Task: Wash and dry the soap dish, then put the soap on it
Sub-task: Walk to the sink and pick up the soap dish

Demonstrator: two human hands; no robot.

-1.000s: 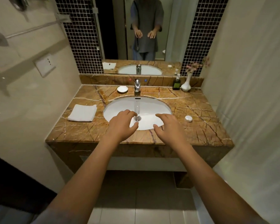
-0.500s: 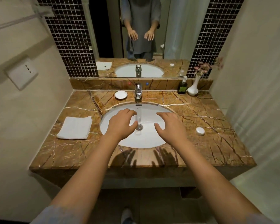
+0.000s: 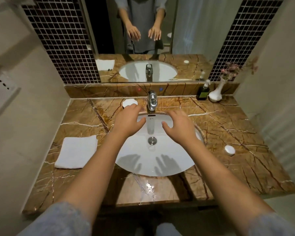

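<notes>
The soap dish [image 3: 128, 103] is a small white round piece at the counter's back, left of the chrome tap [image 3: 152, 101], partly hidden by the left hand [image 3: 129, 121]. Both hands (fingers spread, holding nothing) hover over the white oval sink [image 3: 143, 166]; right hand [image 3: 179, 128]. The round white soap [image 3: 229, 150] lies on brown veined marble [image 3: 228, 126].

A brown veined marble counter [image 3: 228, 133] carried a white sunken basin [image 3: 143, 164] with a chrome tap [image 3: 152, 102] behind it. On it lay a folded white towel [image 3: 77, 151] at the left, a soap dish [image 3: 129, 103] beside the tap, a round soap [image 3: 229, 150] at the right, and a dark bottle [image 3: 203, 92] and white vase [image 3: 215, 94] at the back right corner.
</notes>
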